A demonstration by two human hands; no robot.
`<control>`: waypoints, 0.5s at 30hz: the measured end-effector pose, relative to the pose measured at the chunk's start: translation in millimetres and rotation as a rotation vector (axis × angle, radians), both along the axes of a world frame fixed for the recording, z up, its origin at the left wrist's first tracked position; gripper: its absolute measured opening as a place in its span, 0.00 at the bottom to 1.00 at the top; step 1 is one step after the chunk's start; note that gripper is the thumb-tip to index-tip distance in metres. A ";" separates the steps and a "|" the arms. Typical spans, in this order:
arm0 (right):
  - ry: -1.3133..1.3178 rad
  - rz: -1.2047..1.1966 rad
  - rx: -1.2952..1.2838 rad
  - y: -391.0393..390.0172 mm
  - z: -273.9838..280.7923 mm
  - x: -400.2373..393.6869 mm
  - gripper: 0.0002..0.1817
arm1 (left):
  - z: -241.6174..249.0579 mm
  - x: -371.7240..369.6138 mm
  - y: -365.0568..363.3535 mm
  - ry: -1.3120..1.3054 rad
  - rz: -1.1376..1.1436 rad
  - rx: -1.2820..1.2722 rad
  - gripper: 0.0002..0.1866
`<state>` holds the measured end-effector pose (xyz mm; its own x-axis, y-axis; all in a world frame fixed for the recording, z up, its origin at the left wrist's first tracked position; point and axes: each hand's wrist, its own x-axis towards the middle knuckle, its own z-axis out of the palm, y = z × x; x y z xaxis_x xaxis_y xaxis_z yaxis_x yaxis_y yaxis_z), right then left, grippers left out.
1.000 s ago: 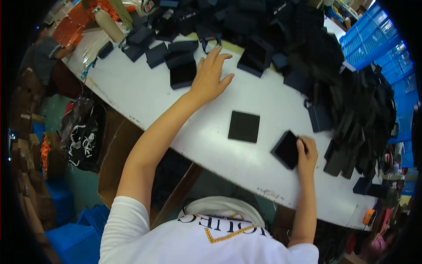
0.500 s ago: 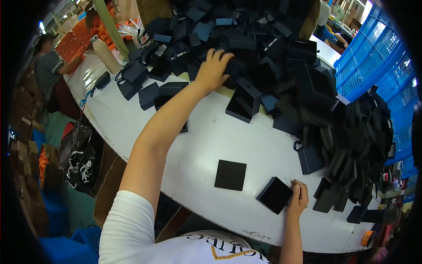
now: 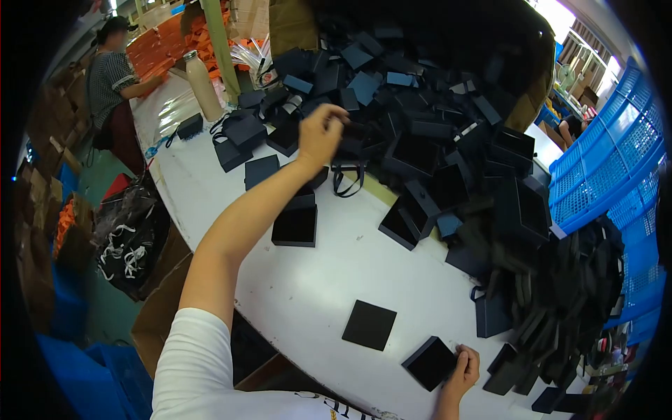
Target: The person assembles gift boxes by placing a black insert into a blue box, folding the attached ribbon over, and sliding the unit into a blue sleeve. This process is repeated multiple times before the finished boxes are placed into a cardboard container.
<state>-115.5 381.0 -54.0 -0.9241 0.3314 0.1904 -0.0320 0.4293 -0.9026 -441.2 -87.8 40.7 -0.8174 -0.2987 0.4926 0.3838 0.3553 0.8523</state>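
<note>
My left hand (image 3: 320, 140) reaches into the near edge of a heap of dark boxes. Its fingers are bent around the edge of a dark box (image 3: 358, 142), and a black ribbon loop (image 3: 348, 183) hangs below. My right hand (image 3: 463, 371) is low at the right, its curled fingers at the right side of a small open black box (image 3: 429, 364), whose inside faces up. Left of that box a flat black square panel (image 3: 369, 325) lies on the white table (image 3: 315, 287).
The heap of dark boxes (image 3: 413, 126) spills from a large carton at the back. More dark pieces (image 3: 553, 301) are stacked at the right, beside blue plastic crates (image 3: 595, 161). A bottle (image 3: 203, 87) stands at the far left; a person (image 3: 112, 87) works beyond it.
My view has shifted, so the table sits lower. My left hand's fingers, spread before, have closed at a dark box, and a ribbon loop now shows beneath. My right hand stays beside the small box.
</note>
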 end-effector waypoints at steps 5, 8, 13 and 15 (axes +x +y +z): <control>-0.049 -0.025 0.041 -3.4 4.6 1.5 0.12 | -24.8 -66.2 -94.3 -0.201 0.431 -0.398 0.37; -0.039 -0.041 0.079 -3.9 2.7 -1.6 0.11 | -33.0 -88.9 -102.6 -0.281 0.366 -0.558 0.52; -0.064 -0.057 0.100 -7.4 10.0 1.4 0.10 | -47.2 -138.3 -115.0 -0.429 0.287 -0.299 0.40; -0.074 -0.067 0.093 -11.8 16.4 1.7 0.11 | -55.4 -142.5 -109.6 -0.283 0.390 -0.426 0.31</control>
